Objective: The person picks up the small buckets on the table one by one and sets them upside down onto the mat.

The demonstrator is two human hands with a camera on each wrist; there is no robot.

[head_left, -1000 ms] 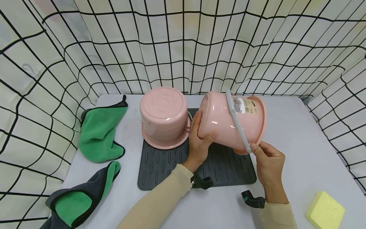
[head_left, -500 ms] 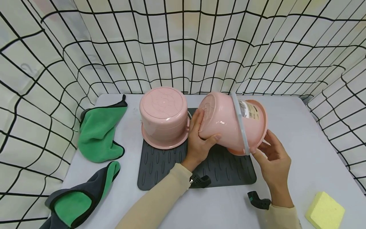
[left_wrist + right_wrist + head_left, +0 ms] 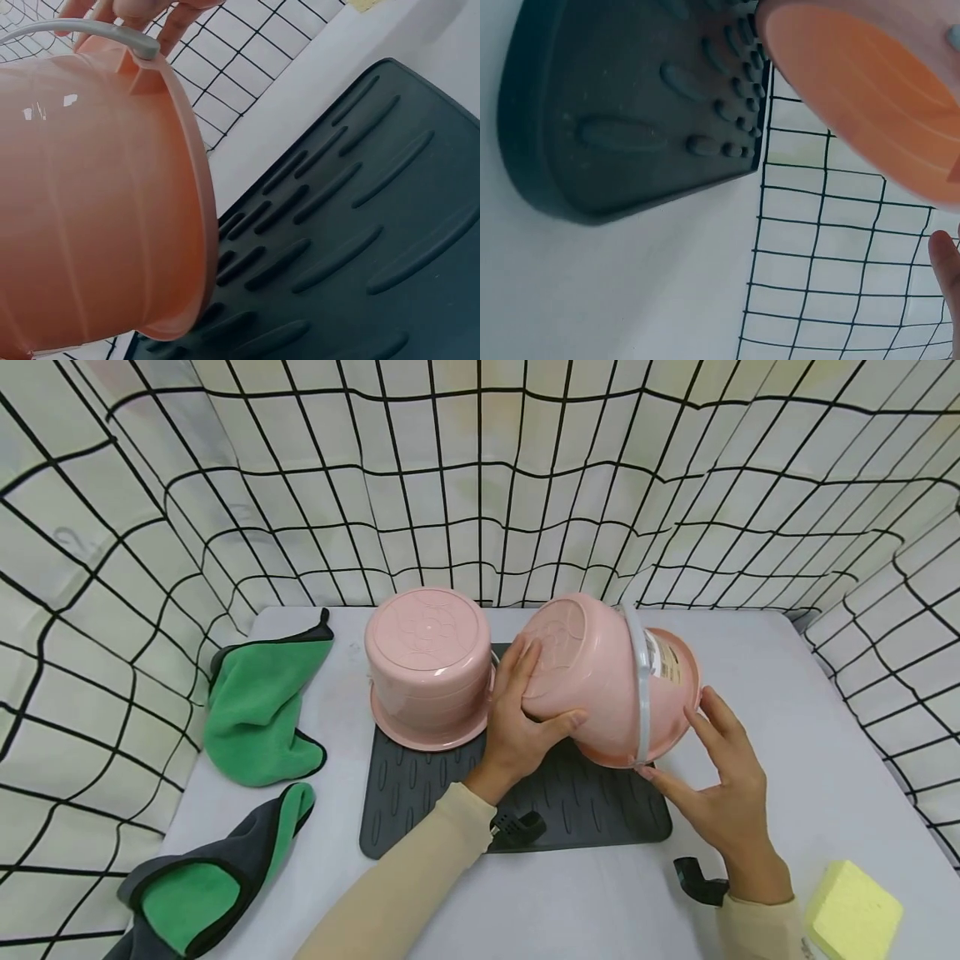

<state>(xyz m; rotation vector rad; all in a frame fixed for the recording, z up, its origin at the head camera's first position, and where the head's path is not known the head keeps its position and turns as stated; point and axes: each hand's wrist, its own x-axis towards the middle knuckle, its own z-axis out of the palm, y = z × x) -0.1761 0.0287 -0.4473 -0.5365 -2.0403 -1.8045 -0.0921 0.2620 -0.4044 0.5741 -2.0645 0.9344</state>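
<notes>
A pink bucket (image 3: pixel 585 681) is tilted over the right half of the dark drying mat (image 3: pixel 457 802). Its base faces up and left, and its rim lies to the right. My left hand (image 3: pixel 517 727) holds the base end, fingers across the bottom and thumb along the side. My right hand (image 3: pixel 723 772) is spread at the rim, thumb by the pale handle (image 3: pixel 642 685) end and fingertips at the rim's edge. In the left wrist view, the bucket's side (image 3: pixel 90 202) fills the left. The right wrist view looks into its mouth (image 3: pixel 855 82).
A second pink bucket (image 3: pixel 427 668) stands upside down on the mat's left half. Two green and grey cloths, one far (image 3: pixel 262 710) and one near (image 3: pixel 217 877), lie at the left. A yellow sponge (image 3: pixel 855 910) sits front right. Black wire mesh (image 3: pixel 480 485) surrounds the table.
The held bucket has turned, its base now facing more toward me and its handle swung right. My right hand has moved right and its fingers have spread from the rim. The left hand stays at the base.
</notes>
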